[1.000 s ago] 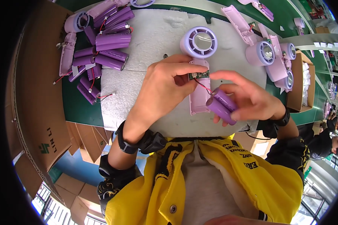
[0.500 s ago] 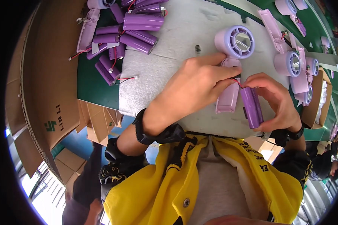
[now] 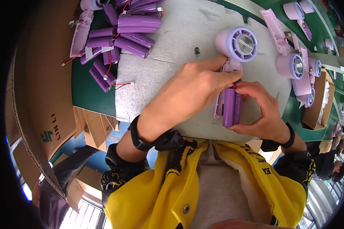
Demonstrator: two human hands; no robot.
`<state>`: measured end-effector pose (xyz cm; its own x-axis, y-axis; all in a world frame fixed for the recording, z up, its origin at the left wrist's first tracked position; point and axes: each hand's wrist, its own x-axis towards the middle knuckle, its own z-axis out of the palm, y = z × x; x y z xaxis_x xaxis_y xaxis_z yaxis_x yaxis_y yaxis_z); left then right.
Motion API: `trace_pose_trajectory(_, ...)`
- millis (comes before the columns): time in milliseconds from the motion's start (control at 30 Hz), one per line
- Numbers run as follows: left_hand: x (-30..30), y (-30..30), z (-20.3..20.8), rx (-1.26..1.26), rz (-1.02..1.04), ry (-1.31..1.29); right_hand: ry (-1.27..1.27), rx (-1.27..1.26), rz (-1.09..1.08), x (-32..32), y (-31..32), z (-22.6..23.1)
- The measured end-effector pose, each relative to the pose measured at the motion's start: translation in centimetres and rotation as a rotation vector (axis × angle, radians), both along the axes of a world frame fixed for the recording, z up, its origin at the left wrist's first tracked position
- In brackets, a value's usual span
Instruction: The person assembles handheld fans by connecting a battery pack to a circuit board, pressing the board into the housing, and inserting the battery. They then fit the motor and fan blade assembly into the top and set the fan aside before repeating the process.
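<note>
A lilac handheld fan [image 3: 225, 45] lies with its round head away from me and its handle, an open pink shell [image 3: 219, 105], toward me. My left hand [image 3: 191, 89] is closed on the top of that handle, just below the head. Its thumb and forefinger press where the red wire enters, and the fingertips hide the details there. Between the thumb and fingers of my right hand [image 3: 262, 108] is a purple battery pack [image 3: 231, 108] of two cells. The pack lies over the handle shell and covers most of it.
A white foam sheet [image 3: 164, 76] covers the green table [image 3: 93, 101]. Purple battery packs [image 3: 139, 23] with wires are heaped at the far left. More fans [image 3: 290, 65] lie to the right, near a small cardboard box [image 3: 317, 108]. A large carton [image 3: 42, 87] stands at the left.
My right hand has moved left with the battery pack, from beside the handle to over its shell. The left hand stays at the top of the handle. The whole view has shifted slightly.
</note>
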<state>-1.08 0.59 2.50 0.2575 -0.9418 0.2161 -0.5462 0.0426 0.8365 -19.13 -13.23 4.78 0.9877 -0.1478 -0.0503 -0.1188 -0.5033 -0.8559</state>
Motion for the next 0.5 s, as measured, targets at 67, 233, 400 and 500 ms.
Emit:
trace_pose_trajectory(67,-0.1,-0.1,0.0,0.002,-0.011,0.006,-0.061,-0.123,0.013,-0.3,0.2,-0.7)
trace_pose_trajectory(233,0.1,0.3,0.0,-0.007,-0.015,0.0,-0.175,-0.326,-0.007,-0.1,1.5,-0.8)
trace_pose_trajectory(400,0.2,0.3,0.2,-0.002,-0.014,-0.024,-0.14,-0.265,-0.104,-0.5,2.1,-0.4)
trace_pose_trajectory(500,0.3,0.3,0.2,0.001,-0.019,-0.017,-0.197,-0.314,-0.055,-0.6,1.8,-0.8)
